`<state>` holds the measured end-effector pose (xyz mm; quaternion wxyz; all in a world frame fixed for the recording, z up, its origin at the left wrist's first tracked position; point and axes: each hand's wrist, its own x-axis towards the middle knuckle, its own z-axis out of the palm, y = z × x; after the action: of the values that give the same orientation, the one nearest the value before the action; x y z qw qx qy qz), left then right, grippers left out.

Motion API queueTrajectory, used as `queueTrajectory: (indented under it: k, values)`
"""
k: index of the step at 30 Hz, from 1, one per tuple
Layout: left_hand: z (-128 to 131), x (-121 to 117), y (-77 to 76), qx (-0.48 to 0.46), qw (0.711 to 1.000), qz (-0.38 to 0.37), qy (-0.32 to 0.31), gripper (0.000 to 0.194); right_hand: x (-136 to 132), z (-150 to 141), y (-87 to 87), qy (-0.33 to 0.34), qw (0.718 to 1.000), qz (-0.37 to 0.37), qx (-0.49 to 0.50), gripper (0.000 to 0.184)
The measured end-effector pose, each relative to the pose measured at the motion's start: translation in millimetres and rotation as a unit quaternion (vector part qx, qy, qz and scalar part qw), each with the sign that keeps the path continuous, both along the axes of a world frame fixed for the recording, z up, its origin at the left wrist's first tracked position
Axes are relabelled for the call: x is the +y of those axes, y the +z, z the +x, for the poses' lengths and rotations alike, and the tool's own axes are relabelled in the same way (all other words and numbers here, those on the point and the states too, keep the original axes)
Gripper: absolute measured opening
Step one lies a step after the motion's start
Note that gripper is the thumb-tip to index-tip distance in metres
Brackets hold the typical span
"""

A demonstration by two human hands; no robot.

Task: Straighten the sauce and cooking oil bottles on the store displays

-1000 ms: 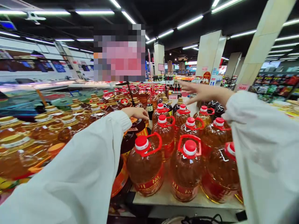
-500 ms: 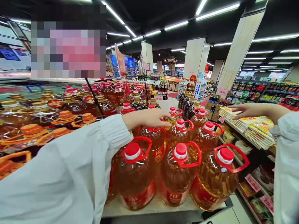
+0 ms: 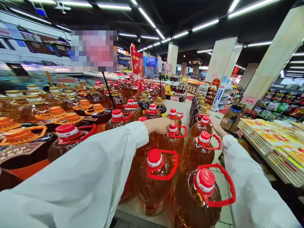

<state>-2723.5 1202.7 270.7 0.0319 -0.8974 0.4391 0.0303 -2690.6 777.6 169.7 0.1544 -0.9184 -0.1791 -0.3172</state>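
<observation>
My left hand (image 3: 159,125) reaches over the front bottles, its curled fingers at the red cap of an oil bottle (image 3: 171,141) in the middle of the display. Its fingertips are partly hidden by the cap. On the right side, my right hand (image 3: 215,125) is stretched forward beside a red-capped oil bottle (image 3: 200,129); its fingers are mostly hidden. Nearest me stand two large bottles of amber oil, one on the left (image 3: 152,186) and one on the right (image 3: 197,199), both with red loop handles.
Left of me stand many more oil bottles, some with orange caps (image 3: 57,110). Stacks of yellow-and-white packages (image 3: 268,136) lie on a shelf at right. A pale pillar (image 3: 220,60) rises behind. Dark bottles (image 3: 196,103) line the far table edge.
The view has turned left and moved closer to the bottles. My left hand has lowered onto a bottle's cap; my right hand has moved from above the packages to the bottles' right side.
</observation>
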Motion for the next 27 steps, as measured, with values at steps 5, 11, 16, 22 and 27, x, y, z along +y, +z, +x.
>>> queueTrajectory:
  k: [5, 11, 16, 22, 27]
  values:
    - [9, 6, 3.2, 0.039, 0.999, -0.001, 0.019, 0.070, -8, 12, -10.9, -0.131, 0.991, 0.039, -0.014, 0.066]
    - [11, 7, 8.0, 0.064, 0.998, 0.006, 0.016, 0.073, -6, -21, -20.4, -0.169, 0.983, -0.010, -0.066, 0.056]
    - [17, 8, 7.5, 0.065, 0.998, 0.001, 0.002, 0.073, 11, -40, -25.6, -0.172, 0.983, -0.014, -0.070, 0.052]
    - [50, -3, 25.1, 0.115, 0.993, 0.026, -0.021, 0.059, 29, -57, -13.9, -0.184, 0.981, -0.031, -0.057, 0.046]
    - [101, -31, 46.7, 0.121, 0.992, -0.019, 0.004, 0.046, 48, -122, 5.5, -0.175, 0.980, 0.046, -0.080, 0.058]
